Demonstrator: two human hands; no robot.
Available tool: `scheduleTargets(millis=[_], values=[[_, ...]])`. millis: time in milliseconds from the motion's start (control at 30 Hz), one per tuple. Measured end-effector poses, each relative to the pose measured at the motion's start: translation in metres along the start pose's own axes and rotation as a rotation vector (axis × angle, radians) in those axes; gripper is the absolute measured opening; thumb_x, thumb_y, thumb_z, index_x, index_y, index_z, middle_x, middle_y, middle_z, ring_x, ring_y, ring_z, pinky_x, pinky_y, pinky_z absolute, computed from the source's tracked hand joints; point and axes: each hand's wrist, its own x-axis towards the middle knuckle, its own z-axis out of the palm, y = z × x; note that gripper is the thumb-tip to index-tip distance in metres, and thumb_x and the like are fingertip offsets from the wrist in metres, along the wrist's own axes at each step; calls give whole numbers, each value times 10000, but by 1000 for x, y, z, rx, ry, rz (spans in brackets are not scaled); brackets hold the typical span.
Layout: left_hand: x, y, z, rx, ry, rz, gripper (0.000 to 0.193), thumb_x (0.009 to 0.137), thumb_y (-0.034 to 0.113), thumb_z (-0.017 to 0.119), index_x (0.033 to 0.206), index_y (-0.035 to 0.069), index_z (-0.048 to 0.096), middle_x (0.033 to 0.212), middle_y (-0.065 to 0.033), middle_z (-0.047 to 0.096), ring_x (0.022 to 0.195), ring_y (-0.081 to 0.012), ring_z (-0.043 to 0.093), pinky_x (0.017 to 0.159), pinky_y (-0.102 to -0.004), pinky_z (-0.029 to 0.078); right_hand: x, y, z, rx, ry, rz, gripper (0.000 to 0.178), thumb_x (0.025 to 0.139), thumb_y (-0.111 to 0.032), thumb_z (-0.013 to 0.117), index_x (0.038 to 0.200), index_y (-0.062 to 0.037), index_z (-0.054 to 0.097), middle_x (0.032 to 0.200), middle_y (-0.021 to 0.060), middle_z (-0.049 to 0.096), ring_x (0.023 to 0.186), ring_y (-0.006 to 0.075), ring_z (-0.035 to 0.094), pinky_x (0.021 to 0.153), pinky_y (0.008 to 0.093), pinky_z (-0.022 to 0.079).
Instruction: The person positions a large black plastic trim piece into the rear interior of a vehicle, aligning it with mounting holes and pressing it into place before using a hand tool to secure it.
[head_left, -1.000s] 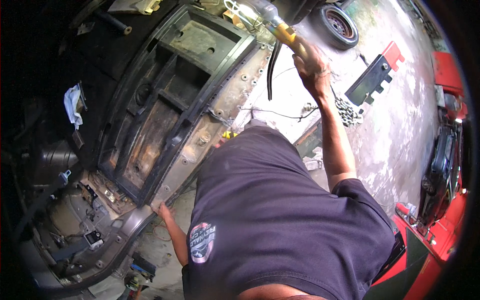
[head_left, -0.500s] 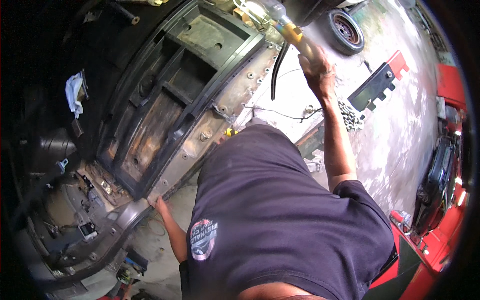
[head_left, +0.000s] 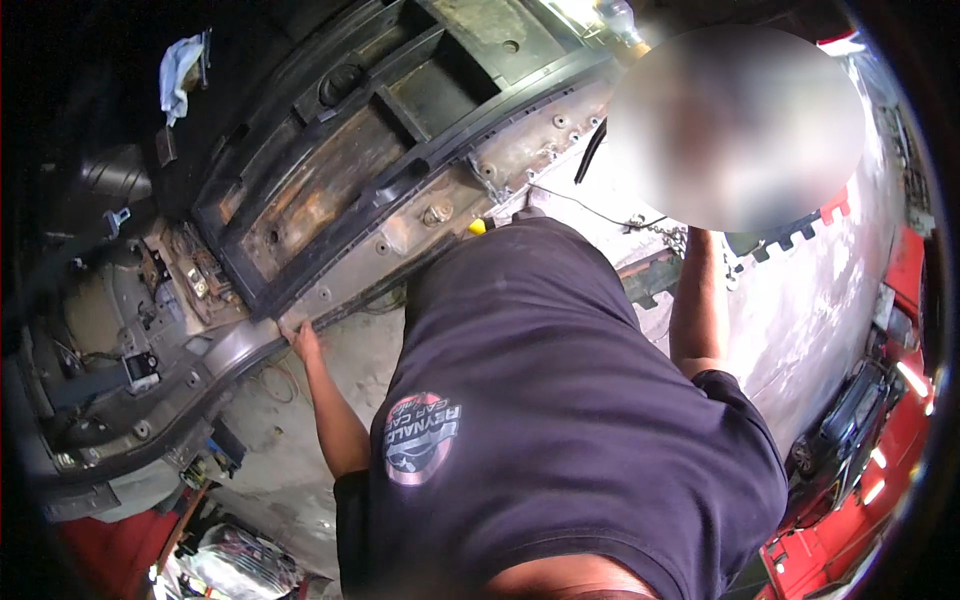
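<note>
My left hand [head_left: 306,342] is at the near edge of a stripped car body, fingers curled over the bare metal sill [head_left: 325,292]. Beyond the sill lies a dark framed floor section [head_left: 300,195] with open compartments and rusty patches. My right forearm [head_left: 700,310] reaches up and away on the right. A blurred oval hides the right hand. Past that oval's upper left edge shows the clear head of a lit work lamp [head_left: 614,16], which the earlier view shows in this hand. Its handle is hidden now.
A seat belt buckle [head_left: 117,221] and a light blue cloth [head_left: 180,78] are on the dark left side. A cable [head_left: 575,205] and a chain [head_left: 672,240] lie on the pale floor. Red equipment [head_left: 905,275] and a dark car [head_left: 845,425] stand at right.
The view has turned, so the car body appears shifted right and upward. The lamp and right arm appear farther right. My left hand stays at the sill edge.
</note>
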Motion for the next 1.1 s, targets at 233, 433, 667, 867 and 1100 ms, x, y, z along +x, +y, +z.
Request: scheduleTargets(millis=[233,433,667,867,1100], values=[[-46,23,27,-92,85,124,831,849,224,627,1576,197,225,1340,-226,549,919,-334,661,729,-444,566,-1,-4,3,23,-26,-91,443,855,-151,677,1289,-73,638,1112,179,710,992,277,709,868,365,555],[-53,32,18,-58,130,174,848,852,211,647,1586,183,222,1357,-190,546,1023,-311,636,723,-417,566,4,7,9,148,-8,-100,459,849,-139,724,1293,-83,624,1141,171,699,1008,315,700,880,389,557],[-74,42,37,-128,51,120,815,872,196,633,1580,145,234,1457,-198,454,1163,-331,575,824,-438,562,5,22,-1,-112,119,144,473,847,-161,698,1309,-130,600,1189,150,680,1037,338,683,886,411,546],[-63,36,6,-75,134,316,851,881,192,629,1594,196,164,1421,-210,471,1088,-373,598,770,-479,571,4,24,-5,-32,170,131,473,844,-149,695,1303,-105,591,1148,168,681,1003,357,683,863,415,549],[-115,75,19,117,171,202,626,908,230,641,1466,79,401,1117,-238,648,881,-367,666,672,-460,552,-10,35,-1,-47,161,156,455,839,-146,670,1285,-93,596,1154,163,667,1026,357,662,880,431,533]])
